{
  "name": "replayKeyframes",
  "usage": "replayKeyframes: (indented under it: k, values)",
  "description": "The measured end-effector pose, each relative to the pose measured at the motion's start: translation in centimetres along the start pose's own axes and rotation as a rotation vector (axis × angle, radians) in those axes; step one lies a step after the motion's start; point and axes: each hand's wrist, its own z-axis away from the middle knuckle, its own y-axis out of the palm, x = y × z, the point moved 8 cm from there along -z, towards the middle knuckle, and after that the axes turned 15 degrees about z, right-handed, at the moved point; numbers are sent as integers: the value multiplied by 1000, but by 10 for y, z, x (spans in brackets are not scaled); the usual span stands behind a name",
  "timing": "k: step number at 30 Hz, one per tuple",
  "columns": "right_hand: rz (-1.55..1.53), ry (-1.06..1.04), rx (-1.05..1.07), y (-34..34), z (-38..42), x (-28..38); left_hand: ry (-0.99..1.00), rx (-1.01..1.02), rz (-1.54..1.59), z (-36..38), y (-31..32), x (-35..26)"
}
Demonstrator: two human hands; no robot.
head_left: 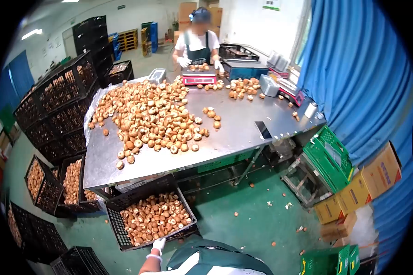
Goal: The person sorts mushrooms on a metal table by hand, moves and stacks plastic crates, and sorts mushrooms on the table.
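My left hand point(159, 245), in a white glove, is at the near rim of a black plastic crate point(116, 224). Its fingers appear closed over that rim. Inside the crate lie many brown-capped mushrooms point(156, 217), some with pale stems showing. The crate sits low, in front of the metal table point(206, 158). My right hand is out of view.
A large mushroom pile point(151, 114) covers the table's left part. A phone point(263, 129) lies near its edge. Across it, a co-worker point(199, 43) in white gloves stands behind a red scale point(199, 79). Black crates point(59, 101) stack at left; green crates point(328, 158) stand right.
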Motion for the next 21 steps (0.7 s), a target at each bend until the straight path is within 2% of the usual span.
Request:
replayKeyframes:
  k: [1, 2, 3, 4, 5, 6, 8, 10, 11, 12, 14, 15, 16, 17, 18, 19, 20, 21]
  values:
    - [-192, 92, -18, -14, -15, 1, 68, 44, -245, -2, 19, -41]
    - [-587, 299, -47, -18, -18, -7, -54, 135, -115, -15, 41, -49]
    - [-545, 306, -44, -42, -14, 30, 22, 95, -113, -1, 53, -98]
    - [-466, 311, -19, -51, -32, 31, 6, 119, -7, -8, 71, -115]
    - [34, 80, 55, -66, -60, 40, 125, 130, -10, -17, 85, -138]
    - [525, -152, 13, -80, -85, 49, 43, 182, -7, -20, 98, -159]
    - [433, -27, 37, -125, -122, 93, 89, 124, 119, -29, 115, -185]
    - [189, 79, 67, -165, -162, 143, 17, 31, 252, -47, 128, -179]
    - [96, 84, 91, -180, -186, 171, 51, -43, 313, -38, 129, -193]
    - [32, 83, 130, -189, -210, 200, -78, -116, 261, -42, 132, -180]
    - [-43, 58, 241, -192, -248, 270, -114, -210, 333, -22, 142, -191]
    - [-49, 24, 322, -184, -262, 311, -202, -180, 328, -19, 152, -181]
    - [-25, -36, 386, -177, -273, 351, -178, -195, 280, -38, 163, -133]
    - [86, -132, 406, -174, -294, 384, -191, -197, 265, -27, 166, -146]
    - [108, -362, 466, -172, -276, 466, -212, -191, 246, -10, 171, -156]
    - [54, -332, 582, -162, -280, 504, -236, -215, 287, -2, 173, -152]
    - [131, -315, 632, -156, -275, 548, -251, -238, 296, 6, 173, -151]
    - [181, -386, 673, -146, -278, 583, -258, -303, 292, 17, 168, -150]
